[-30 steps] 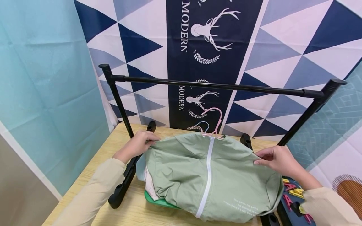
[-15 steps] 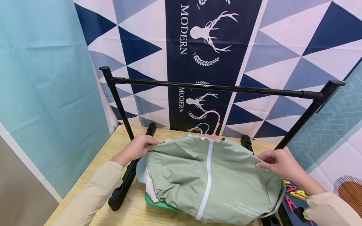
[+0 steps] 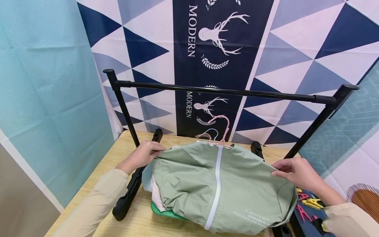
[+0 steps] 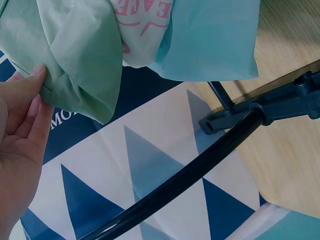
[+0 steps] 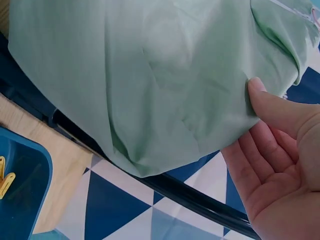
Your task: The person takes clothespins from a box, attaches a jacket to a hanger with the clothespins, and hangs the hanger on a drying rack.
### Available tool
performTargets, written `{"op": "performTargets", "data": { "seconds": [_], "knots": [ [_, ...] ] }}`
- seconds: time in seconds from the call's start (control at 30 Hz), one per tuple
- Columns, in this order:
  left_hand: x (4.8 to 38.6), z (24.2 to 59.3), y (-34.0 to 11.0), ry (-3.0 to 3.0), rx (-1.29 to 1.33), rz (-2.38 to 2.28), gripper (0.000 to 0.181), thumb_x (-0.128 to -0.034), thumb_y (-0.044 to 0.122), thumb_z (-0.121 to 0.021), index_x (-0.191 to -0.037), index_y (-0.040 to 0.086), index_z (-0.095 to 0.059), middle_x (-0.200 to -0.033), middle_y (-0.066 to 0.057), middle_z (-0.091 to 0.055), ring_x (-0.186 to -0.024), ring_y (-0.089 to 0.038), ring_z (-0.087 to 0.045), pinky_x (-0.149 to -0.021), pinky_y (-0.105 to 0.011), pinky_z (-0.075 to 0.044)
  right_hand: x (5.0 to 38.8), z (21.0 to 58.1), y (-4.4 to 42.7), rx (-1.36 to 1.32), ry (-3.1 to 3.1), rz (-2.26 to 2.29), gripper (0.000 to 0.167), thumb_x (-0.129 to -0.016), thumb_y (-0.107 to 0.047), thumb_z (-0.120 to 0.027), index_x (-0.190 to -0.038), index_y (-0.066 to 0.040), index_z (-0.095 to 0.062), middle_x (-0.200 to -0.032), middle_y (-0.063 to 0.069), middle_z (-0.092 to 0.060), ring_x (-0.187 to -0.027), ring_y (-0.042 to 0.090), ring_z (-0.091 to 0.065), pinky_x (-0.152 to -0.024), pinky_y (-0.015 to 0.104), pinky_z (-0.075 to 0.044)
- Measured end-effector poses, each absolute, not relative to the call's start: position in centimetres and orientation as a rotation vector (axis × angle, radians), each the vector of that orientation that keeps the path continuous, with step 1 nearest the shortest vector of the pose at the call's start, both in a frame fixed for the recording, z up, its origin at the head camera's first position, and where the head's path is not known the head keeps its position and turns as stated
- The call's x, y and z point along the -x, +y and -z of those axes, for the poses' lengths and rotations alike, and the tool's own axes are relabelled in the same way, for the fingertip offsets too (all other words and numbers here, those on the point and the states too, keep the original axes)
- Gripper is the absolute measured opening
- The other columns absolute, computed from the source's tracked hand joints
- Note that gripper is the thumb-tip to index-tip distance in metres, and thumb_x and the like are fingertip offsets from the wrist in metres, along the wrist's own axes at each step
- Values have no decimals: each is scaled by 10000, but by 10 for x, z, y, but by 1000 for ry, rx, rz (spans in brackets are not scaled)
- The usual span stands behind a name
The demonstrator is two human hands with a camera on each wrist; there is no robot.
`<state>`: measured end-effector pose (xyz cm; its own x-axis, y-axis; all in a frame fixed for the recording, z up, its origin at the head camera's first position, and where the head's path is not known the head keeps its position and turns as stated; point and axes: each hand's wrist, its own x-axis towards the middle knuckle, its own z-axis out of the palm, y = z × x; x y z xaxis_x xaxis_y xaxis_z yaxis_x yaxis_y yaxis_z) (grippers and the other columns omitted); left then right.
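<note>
A sage-green jacket (image 3: 248, 191) with a white zipper (image 3: 218, 179) is spread over a green tray-like piece (image 3: 168, 214) and other clothes. My left hand (image 3: 141, 155) pinches the jacket's upper edge at its left side; the left wrist view shows the thumb on the fabric. On the other side my right hand (image 3: 300, 172) pinches the upper right edge between thumb and fingers, which lie behind the cloth in the right wrist view. At the collar the hook of a pink hanger (image 3: 226, 130) sticks up, its lower part hidden inside the jacket. Behind it is a light blue hanger hook (image 3: 215, 131).
A black clothes rack (image 3: 213, 90) stands over the wooden table (image 3: 91, 197), its feet on both sides of the jacket. Right of it, a dark blue bin (image 5: 30, 180) holds several pink and yellow clothespins (image 3: 312, 203). Pale blue and white printed garments (image 4: 210, 45) lie under the jacket.
My right hand has shifted slightly right along the jacket's edge, still pinching it. The jacket's top edge and the pink hanger sit slightly lower in view. My left hand stays nearly still.
</note>
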<state>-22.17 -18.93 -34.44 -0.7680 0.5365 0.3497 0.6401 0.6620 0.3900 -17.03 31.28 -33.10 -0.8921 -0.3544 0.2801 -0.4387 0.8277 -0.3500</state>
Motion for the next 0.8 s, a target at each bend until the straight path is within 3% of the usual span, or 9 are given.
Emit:
{"op": "performTargets", "data": {
  "seconds": [0.8],
  "knots": [
    [225,348,-190,-2661,984,725,233,-861,-33,-655,-1066,34,-742,-1060,-128,-736,-991,-265,-700,-790,-313,-593,169,341,337,-587,-2846,-542,136,-747,-135,-804,-873,-124,-754,-745,-72,-721,-642,-129,-588,-554,138,-524]
  ]
}}
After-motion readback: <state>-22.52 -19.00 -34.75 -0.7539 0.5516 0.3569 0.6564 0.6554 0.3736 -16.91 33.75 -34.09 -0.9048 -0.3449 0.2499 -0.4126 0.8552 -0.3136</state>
